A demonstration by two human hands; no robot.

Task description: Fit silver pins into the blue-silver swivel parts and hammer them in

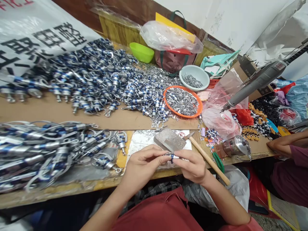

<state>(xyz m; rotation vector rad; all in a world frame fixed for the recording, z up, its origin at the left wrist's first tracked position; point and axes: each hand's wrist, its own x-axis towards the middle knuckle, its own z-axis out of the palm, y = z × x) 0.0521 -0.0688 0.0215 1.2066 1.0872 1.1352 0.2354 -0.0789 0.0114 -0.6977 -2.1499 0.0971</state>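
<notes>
Between the fingertips of both hands is a small silver and blue metal fitting (pixel 172 157), partly covered by the fingers. My left hand (pixel 146 162) pinches its left end, and my right hand (pixel 192 165) grips the right end. Just beyond them a grey metal block (pixel 169 140) lies on white paper (pixel 139 141). Its near edge is close to my fingers. A hammer with a wooden handle (pixel 209 160) rests to the right of the block, the handle reaching over the table edge.
Heaps of blue and silver fittings (pixel 96 73) cover the back left, with another pile (pixel 48 150) nearer. An orange basket (pixel 200 110) and a pale bowl (pixel 206 85) hold small metal parts. A power screwdriver (pixel 257 83) hangs right, above a metal mug (pixel 237 146). A person's arm (pixel 286 142) rests far right.
</notes>
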